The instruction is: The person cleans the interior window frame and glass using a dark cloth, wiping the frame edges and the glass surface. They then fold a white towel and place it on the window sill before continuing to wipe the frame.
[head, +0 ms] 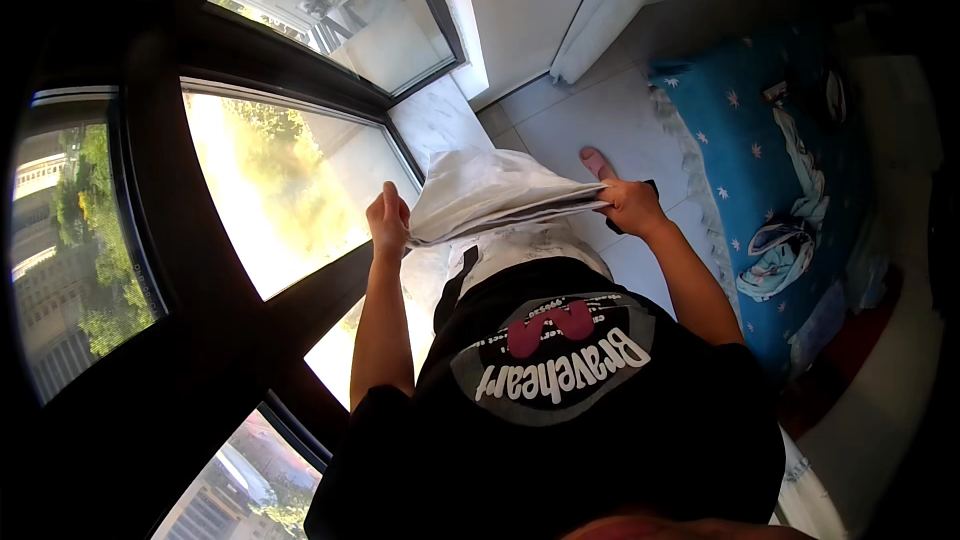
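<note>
A white cloth garment is stretched sideways in front of my waist, its near edge showing several layers. My left hand grips its left corner, thumb pointing up. The right end of the edge is pinched in my right hand, which has a dark band at the wrist. Below the cloth, part of my light patterned trousers shows. I cannot tell what kind of garment the white cloth is.
On my left is a dark-framed window with a marble sill. To the right stands a bed with a blue leaf-patterned cover, bearing a crumpled light-blue cloth. A white curtain hangs ahead. A pink slipper rests on the tiled floor.
</note>
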The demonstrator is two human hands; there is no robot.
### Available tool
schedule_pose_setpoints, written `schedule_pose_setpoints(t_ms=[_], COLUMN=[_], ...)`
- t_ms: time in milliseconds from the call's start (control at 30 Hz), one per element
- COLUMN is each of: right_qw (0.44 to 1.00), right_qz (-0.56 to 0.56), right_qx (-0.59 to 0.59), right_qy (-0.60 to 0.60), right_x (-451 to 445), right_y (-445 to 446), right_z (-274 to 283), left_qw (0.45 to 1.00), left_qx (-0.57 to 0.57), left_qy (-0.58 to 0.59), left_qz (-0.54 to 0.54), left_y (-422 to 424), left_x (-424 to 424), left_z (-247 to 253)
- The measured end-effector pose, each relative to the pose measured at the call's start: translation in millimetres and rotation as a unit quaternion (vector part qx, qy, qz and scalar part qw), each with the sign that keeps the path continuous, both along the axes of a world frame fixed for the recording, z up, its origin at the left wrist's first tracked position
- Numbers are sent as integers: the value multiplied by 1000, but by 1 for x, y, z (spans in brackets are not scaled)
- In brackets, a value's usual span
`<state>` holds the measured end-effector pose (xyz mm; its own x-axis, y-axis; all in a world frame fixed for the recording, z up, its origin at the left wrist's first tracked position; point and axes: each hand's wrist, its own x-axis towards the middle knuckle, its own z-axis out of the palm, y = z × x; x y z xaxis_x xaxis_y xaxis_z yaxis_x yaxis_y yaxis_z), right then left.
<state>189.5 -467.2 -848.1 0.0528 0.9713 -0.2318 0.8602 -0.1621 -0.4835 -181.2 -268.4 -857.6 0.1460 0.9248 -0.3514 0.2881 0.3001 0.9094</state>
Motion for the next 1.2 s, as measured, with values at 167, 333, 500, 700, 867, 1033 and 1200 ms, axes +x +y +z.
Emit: schedule_pose_setpoints(t_ms=[167,333,500,700,867,1033,1200], right_qw=[999,992,970,973,972,958,953], right_qz=[-8,-46,-120,-173,-187,-218,-210], right_qx=[-18,-40,-37,-26,-6,35,115], right_qy=[47,109,209,151,139,185,187], right_x=[-7,-10,-15,-13,-1,0,-7], right_y=[-8,-12,-12,0,39,113,173], right_z=[-16,-22,-22,-30,-67,-68,-75], left_qw=[990,981,953,975,993,988,968], left_qx=[-57,-124,-221,-168,-69,-1,66], left_qy=[92,114,137,126,85,20,-40], left_qz=[-86,-98,-158,-69,36,153,237], left_y=[-30,-42,-62,-52,0,56,98], left_x=[-14,-25,-28,-20,-7,15,6], left_z=[-22,-38,-37,-31,-46,-27,-22])
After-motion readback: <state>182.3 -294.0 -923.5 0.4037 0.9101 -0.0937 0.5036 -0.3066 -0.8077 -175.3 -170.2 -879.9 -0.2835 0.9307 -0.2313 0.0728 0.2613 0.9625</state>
